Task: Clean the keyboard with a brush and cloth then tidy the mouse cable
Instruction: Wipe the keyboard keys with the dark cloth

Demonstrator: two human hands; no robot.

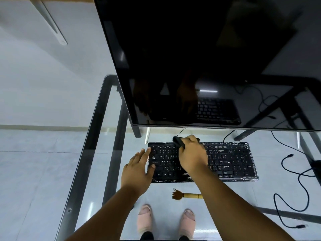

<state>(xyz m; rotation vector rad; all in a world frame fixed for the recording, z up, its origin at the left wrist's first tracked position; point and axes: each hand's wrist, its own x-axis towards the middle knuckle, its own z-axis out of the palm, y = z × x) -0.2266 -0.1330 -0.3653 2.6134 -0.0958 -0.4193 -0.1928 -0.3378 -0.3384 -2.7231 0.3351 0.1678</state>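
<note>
Resting on a glass surface [97, 136] below a dark monitor [199, 58], the black keyboard [229, 160] lies under both hands. The left hand [137, 169] presses its left end with straight fingers, a wide grip. The right hand [192, 157] curls around a black mouse [178, 141] above the keys. A brush [186, 195] lies just in front of the keyboard.
</note>
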